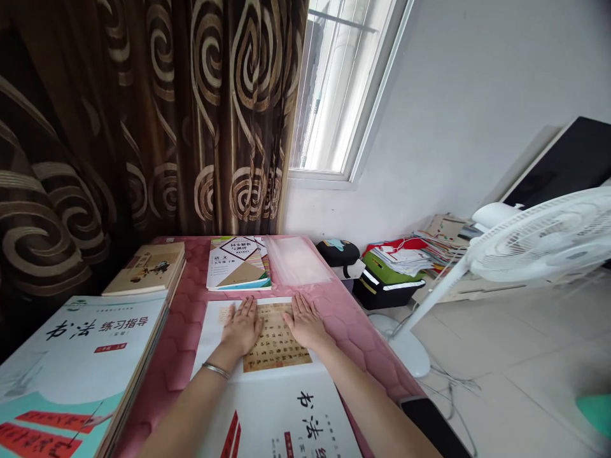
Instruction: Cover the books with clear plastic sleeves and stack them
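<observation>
The left hand and the right hand both lie palm down on an open calligraphy book, side by side on its far page. Neither hand has hold of anything: the fingers are straight, spread apart and flat against the paper. The left fingertips rest on the white margin, at the left edge of a tan printed panel of dark characters. The right fingertips touch the panel's right side. Most of the panel shows between the two hands, and its lower part runs nearer than they do. A metal bangle circles the left wrist.

The book lies on a pink quilted table cover. Just left of it is a stack of calligraphy workbooks, with a smaller book beyond them. Farther from the hands lie a textbook and a clear plastic sleeve. Right of the table stands a white electric fan, with piled papers behind it. A black phone lies at the table's near right edge.
</observation>
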Demonstrator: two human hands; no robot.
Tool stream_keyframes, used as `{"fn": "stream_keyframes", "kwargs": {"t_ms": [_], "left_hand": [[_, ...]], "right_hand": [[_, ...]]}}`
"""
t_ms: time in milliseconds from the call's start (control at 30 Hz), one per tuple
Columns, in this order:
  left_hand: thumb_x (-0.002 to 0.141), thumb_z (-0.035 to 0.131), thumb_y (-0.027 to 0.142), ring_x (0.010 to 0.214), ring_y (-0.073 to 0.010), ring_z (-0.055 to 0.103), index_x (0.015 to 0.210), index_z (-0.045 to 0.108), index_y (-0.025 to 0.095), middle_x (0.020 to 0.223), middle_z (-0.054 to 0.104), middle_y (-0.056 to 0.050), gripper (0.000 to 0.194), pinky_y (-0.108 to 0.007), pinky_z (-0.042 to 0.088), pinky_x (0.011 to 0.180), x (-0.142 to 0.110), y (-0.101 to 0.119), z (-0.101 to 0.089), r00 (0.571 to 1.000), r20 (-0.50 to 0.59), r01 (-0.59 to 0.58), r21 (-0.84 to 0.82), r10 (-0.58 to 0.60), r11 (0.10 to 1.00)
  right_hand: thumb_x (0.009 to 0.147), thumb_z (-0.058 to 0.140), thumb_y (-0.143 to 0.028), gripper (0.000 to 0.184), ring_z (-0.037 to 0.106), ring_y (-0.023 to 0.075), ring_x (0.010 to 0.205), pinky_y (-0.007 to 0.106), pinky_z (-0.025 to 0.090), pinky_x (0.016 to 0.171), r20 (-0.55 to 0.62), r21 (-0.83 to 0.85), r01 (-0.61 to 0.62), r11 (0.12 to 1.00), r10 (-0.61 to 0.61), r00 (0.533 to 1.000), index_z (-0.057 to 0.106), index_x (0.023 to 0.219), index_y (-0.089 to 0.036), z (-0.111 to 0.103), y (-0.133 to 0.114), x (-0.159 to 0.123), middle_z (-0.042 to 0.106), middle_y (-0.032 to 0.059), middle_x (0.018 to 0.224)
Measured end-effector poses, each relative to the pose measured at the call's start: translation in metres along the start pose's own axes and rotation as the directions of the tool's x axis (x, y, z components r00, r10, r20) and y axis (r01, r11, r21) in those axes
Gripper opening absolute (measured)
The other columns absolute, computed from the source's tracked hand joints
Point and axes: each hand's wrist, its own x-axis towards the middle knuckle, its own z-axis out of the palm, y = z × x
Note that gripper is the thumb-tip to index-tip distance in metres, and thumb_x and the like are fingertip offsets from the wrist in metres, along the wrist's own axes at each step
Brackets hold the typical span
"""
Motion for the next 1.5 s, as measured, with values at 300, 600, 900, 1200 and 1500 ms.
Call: {"fn": "stream_keyframes", "kwargs": {"t_ms": [300,600,900,1200,1500], "left_hand": [[0.092,0.027,0.031,0.148,-0.0212,0.013,0.152,0.022,0.012,0.160,0.017,-0.008,0.064,-0.046,0.005,0.120,0.004,-0.014,0.017,1.000,0.006,-0.020,0.043,0.019,0.999],[0.095,0.020,0.040,0.148,-0.0213,0.015,0.152,0.021,0.011,0.160,0.015,-0.008,0.064,-0.047,0.009,0.120,-0.001,-0.014,0.003,0.996,-0.006,0.085,0.035,-0.085,0.996],[0.096,0.022,0.029,0.146,-0.0283,0.022,0.150,0.028,0.011,0.157,0.021,-0.015,0.057,-0.063,0.012,0.115,-0.039,-0.055,-0.006,0.916,-0.081,0.400,0.132,-0.393,0.907],[0.093,0.033,0.023,0.140,-0.0244,0.037,0.143,0.044,0.014,0.152,0.036,-0.010,0.052,-0.048,0.029,0.115,-0.093,-0.027,0.008,0.977,-0.178,0.135,0.088,-0.117,0.987],[0.089,0.040,0.022,0.135,-0.0284,0.044,0.134,0.056,0.013,0.141,0.053,-0.012,0.048,-0.048,0.034,0.113,-0.093,-0.026,0.009,0.966,-0.214,0.136,-0.057,-0.146,0.989]], "right_hand": [[0.098,0.005,-0.054,0.077,0.008,0.0229,0.149,0.042,0.004,0.120,0.062,0.254,0.336,0.907,-0.362,0.930,0.018,0.151,0.000,0.001,-0.080,0.000,0.016,0.0154,0.159],[0.097,0.011,-0.055,0.077,0.002,0.0245,0.149,0.042,0.002,0.120,0.046,0.109,0.068,0.992,-0.073,0.996,0.018,0.152,-0.001,0.004,-0.033,0.009,0.009,0.0133,0.160],[0.097,0.017,-0.048,0.072,0.008,0.0240,0.149,0.038,0.007,0.120,0.039,0.000,-0.004,1.000,0.004,0.999,0.019,0.152,-0.002,0.002,-0.004,0.006,0.011,0.0125,0.161],[0.096,0.038,-0.036,0.052,0.025,0.0339,0.143,0.051,0.019,0.113,-0.008,-0.064,0.074,0.995,-0.075,0.997,0.054,0.135,-0.006,-0.019,-0.043,0.005,0.036,0.0209,0.152],[0.066,0.075,-0.061,0.046,0.063,0.0247,0.104,0.030,0.045,0.085,-0.047,0.206,0.231,0.951,-0.226,0.973,0.071,0.088,-0.021,-0.001,-0.183,0.043,0.070,0.0091,0.108]]}}
